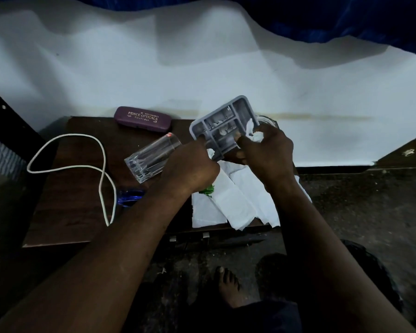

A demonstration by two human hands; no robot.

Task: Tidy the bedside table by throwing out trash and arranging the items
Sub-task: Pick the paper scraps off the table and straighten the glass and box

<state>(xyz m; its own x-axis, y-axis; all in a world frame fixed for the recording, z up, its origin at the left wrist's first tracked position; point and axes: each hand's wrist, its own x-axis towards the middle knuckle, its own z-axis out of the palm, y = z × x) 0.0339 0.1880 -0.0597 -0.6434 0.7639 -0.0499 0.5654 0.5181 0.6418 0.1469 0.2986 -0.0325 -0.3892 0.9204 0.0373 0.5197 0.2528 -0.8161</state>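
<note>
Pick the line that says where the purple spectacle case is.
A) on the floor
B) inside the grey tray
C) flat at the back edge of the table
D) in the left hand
C: the purple case lies flat at the back edge of the table, clear of the left hand gripping the grey tray and the right hand pinching crumpled tissue.

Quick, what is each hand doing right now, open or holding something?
Left hand: closed on the lower corner of the gray tray.
Right hand: closed on a crumpled tissue at the tray's edge.
</note>
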